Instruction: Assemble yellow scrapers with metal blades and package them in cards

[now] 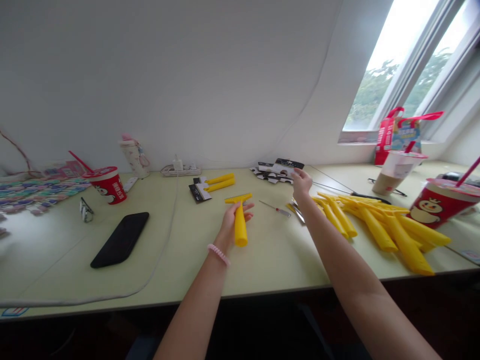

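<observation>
My left hand [228, 222] holds a yellow T-shaped scraper [240, 227], its thick handle pointing toward me and its crossbar away. Some of the fingers stretch out behind the handle. Farther back on the right, my right hand [302, 182] pinches the edge of a black-and-white packaging card [287, 166] at the card pile [268, 172]. A small screwdriver [275, 208] lies between the hands. Metal blade-like pieces [297, 212] sit under my right forearm, partly hidden. Two yellow scrapers with cards on them [213, 185] rest at the back, left of the card pile.
Many yellow scrapers [378, 225] are heaped on the right, beside red cup [442, 202] and milky drink cup [397, 172]. A black phone [120, 240], white cable [165, 250], another red cup [108, 185], bottle [134, 157] and power strip [180, 170] occupy the left.
</observation>
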